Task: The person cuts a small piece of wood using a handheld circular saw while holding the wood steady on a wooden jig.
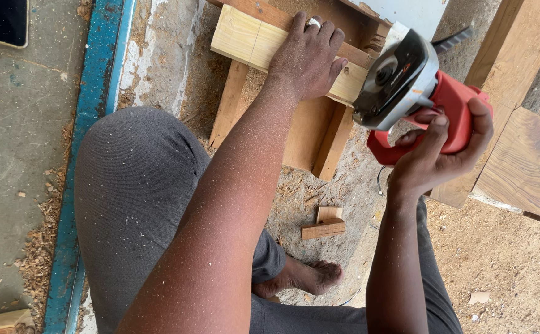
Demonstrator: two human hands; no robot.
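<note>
The left hand (pixel 307 55) lay spread flat, pressing the pale rectangular wooden plank (pixel 251 38) down across the brown wooden stand (pixel 310 133) to steady it, while the right hand (pixel 440 151) wrapped closed around the red-handled circular power saw (pixel 406 83) at the plank's end.

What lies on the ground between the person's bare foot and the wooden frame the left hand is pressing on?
In the head view, two small wood offcuts lie on sawdust-strewn ground between the bare foot and the wooden frame under the left hand.
</note>
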